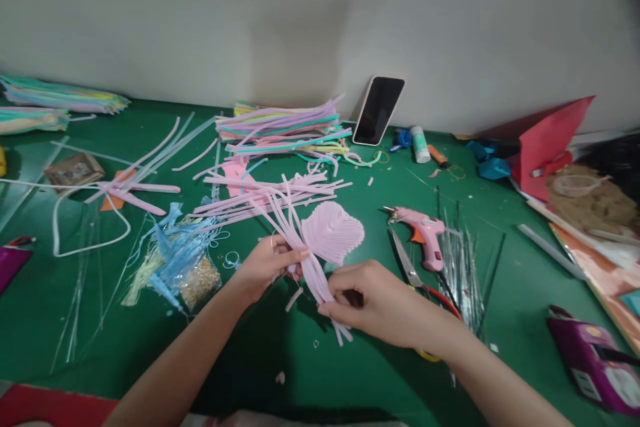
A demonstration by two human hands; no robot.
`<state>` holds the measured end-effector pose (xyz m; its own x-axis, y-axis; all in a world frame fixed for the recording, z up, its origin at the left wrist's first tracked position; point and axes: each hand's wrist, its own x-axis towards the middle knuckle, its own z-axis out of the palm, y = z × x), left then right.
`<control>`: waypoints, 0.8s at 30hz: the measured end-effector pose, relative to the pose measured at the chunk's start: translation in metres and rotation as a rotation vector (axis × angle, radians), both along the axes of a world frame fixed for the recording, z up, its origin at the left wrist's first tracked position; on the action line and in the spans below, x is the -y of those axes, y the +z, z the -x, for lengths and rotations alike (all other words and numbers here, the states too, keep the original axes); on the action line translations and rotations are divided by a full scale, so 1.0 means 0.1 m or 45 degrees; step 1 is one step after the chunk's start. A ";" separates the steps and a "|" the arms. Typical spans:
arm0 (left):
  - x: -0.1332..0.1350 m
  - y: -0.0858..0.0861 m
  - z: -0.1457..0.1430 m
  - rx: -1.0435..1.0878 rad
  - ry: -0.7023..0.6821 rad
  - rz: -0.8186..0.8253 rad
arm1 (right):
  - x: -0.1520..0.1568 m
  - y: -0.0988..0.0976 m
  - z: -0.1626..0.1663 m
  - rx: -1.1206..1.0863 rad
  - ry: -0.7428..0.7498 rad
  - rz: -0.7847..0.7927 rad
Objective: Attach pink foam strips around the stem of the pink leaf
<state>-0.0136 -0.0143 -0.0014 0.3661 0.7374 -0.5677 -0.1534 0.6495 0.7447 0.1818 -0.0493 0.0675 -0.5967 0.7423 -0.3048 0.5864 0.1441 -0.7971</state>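
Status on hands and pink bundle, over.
Left hand and right hand both gripping pink bundle. Bundle slanted, ribbed pink piece beside it. Scissors partly hidden by right forearm.

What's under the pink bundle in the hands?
Green tabletop and a short offcut show around the pink bundle; anything directly beneath it, the left hand or the right hand is covered.

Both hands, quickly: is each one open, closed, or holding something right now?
Left hand: closed, holding the bundle of lilac strips.
Right hand: closed, pinching the same bundle nearer its lower ends.
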 end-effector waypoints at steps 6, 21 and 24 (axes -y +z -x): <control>-0.02 0.01 0.03 0.021 -0.042 0.039 | -0.21 0.11 0.03 0.028 0.203 -0.131; -0.02 -0.02 0.05 0.075 0.019 0.070 | -0.41 0.20 0.15 -0.021 0.216 -0.249; -0.03 -0.02 0.05 0.077 0.005 0.069 | -0.45 0.21 0.18 -0.052 0.220 -0.260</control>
